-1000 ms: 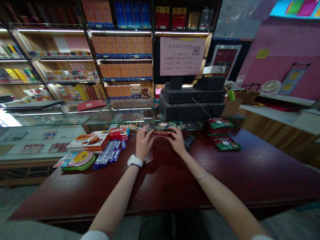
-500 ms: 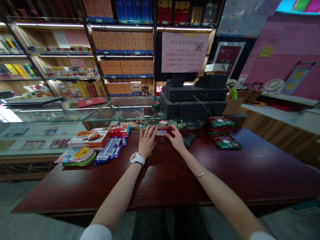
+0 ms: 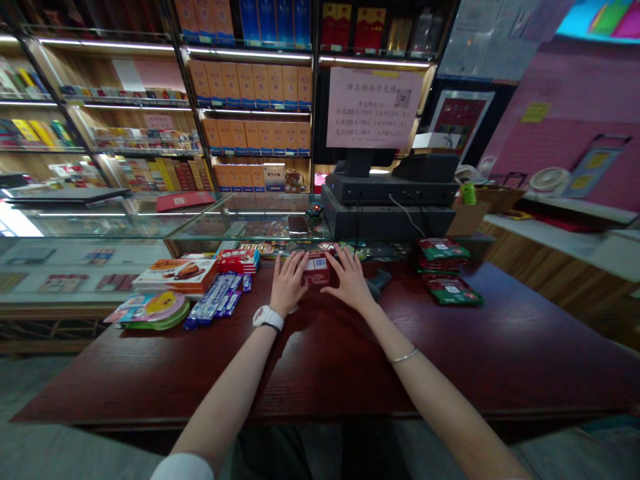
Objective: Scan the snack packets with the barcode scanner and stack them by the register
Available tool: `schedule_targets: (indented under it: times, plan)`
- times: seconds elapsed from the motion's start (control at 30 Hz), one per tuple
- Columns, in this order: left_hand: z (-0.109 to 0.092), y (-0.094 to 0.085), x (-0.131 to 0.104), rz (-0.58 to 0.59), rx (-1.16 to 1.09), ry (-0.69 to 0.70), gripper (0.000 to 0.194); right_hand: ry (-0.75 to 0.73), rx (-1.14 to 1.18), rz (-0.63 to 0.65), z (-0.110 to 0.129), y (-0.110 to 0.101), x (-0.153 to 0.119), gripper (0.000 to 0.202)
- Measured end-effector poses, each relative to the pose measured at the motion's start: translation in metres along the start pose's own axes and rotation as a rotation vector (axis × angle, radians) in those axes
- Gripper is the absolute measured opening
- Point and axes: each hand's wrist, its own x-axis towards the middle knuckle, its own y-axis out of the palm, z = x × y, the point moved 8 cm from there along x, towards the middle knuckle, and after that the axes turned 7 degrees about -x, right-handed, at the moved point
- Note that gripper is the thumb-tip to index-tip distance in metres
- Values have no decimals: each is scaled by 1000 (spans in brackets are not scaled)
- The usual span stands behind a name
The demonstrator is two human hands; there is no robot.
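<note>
Desk (image 3: pixel 450 360): dark red wood, spread before you.
Register (image 3: pixel 390 217): black, beyond the desk's far edge.
Packets (image 3: pixel 453 290): red and green, stacked far right.
Your left hand (image 3: pixel 289 283): clamped on the left end of the red box (image 3: pixel 317 270).
Your right hand (image 3: pixel 353 283): thumb and fingers apart at its right edge; whether they grip, I cannot tell.
Red box: between your hands, over the desk's far part, white label facing you.

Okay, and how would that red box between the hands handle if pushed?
The red box looks stiff, judging by its straight edges. Its flat face suggests it'd slide, not roll. Small beside the left hand, it's probably light.
</note>
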Motion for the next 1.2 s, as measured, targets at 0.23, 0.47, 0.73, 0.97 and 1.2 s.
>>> schedule_targets:
  times: [0.23, 0.47, 0.73, 0.97, 1.2]
  plan:
    - [-9, 2, 2, 73, -48, 75, 58, -31, -75, 64, 4, 7, -2, 85]
    - [-12, 6, 3, 132, -87, 99, 48, -70, -36, 117, 7, 12, -5, 81]
    - [-8, 11, 1, 116, -88, 92, 47, -88, 4, 100, 7, 13, -3, 74]
    - [-2, 7, 0, 80, -82, 48, 48, -165, 73, 2, -13, -23, -11, 50]
    - [-6, 13, -2, 102, -85, 70, 47, 121, 196, -68, -129, -35, -56, 51]
